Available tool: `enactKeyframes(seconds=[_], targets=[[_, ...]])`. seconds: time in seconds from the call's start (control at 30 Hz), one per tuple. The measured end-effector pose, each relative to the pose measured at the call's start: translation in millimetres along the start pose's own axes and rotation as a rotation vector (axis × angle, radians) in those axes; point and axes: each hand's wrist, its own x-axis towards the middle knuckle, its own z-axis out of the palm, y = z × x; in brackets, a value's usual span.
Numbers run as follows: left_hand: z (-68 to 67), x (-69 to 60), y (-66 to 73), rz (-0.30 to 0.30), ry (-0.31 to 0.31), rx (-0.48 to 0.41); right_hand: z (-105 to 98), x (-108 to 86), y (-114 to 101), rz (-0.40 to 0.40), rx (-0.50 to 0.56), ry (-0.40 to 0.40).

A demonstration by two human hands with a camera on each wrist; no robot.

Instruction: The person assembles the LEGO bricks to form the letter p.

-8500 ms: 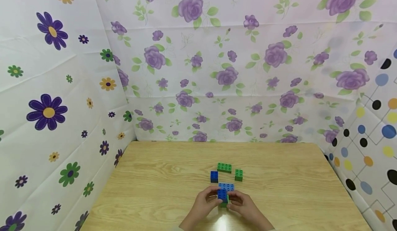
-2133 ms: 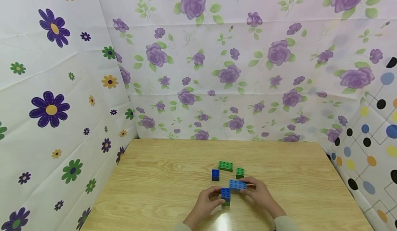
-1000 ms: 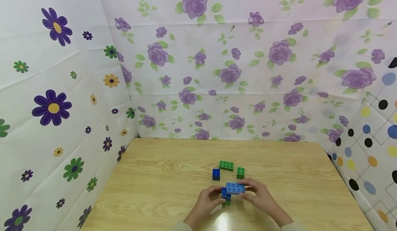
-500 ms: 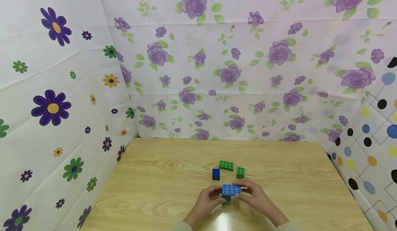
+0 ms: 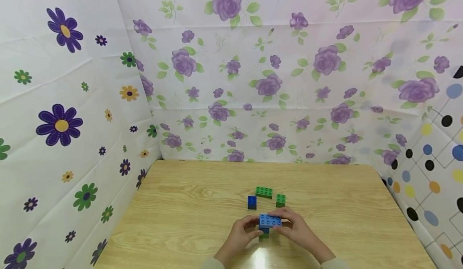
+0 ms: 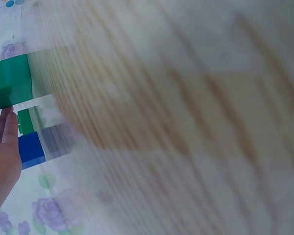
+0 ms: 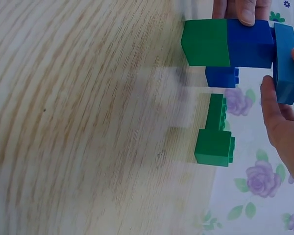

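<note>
My left hand (image 5: 238, 237) grips a small stack, a dark blue block (image 7: 250, 44) on top of a green block (image 7: 206, 43), upright on the table. In the right wrist view its thumb presses the dark blue side. My right hand (image 5: 303, 237) pinches the right end of a light blue eight-stud brick (image 5: 269, 221), which lies across the top of the dark blue block and juts out to the right. A narrow gap with studs shows between them at one side in the right wrist view. The left wrist view shows the green block (image 6: 12, 81) above the left fingers.
Behind the stack lie a dark blue four-stud block (image 5: 252, 202), a long green brick (image 5: 264, 192) and a green four-stud block (image 5: 280, 200). The wooden table (image 5: 188, 204) is bordered by flowered cloth (image 5: 235, 80) behind and patterned cloths at both sides.
My right hand has left the stack, taken the light blue brick from behind it, lifted it and brought it left onto the dark blue block. My left hand has stayed on the stack.
</note>
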Motion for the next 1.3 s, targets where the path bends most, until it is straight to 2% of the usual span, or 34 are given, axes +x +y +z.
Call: enactKeyframes(seconds=[0.2,0.37,0.57,1.03,1.3], targets=[[0.4,-1.3,2.2,0.009,0.006,-0.001,4,2.1,-3,0.062,-0.062,0.046],[0.0,-0.9,0.7,0.013,0.004,0.008,6,4.4,-6,0.09,-0.112,0.053],[-0.3,-1.2,1.1,0.024,-0.002,0.009,5,6.9,-8,0.075,-0.154,0.054],[-0.6,0.5,1.7,-0.011,-0.003,0.014,9,6.7,-5,0.105,-0.224,0.066],[-1.4,0.3,-0.1,-0.001,-0.009,0.016,14,8.0,-6,0.097,-0.218,0.075]])
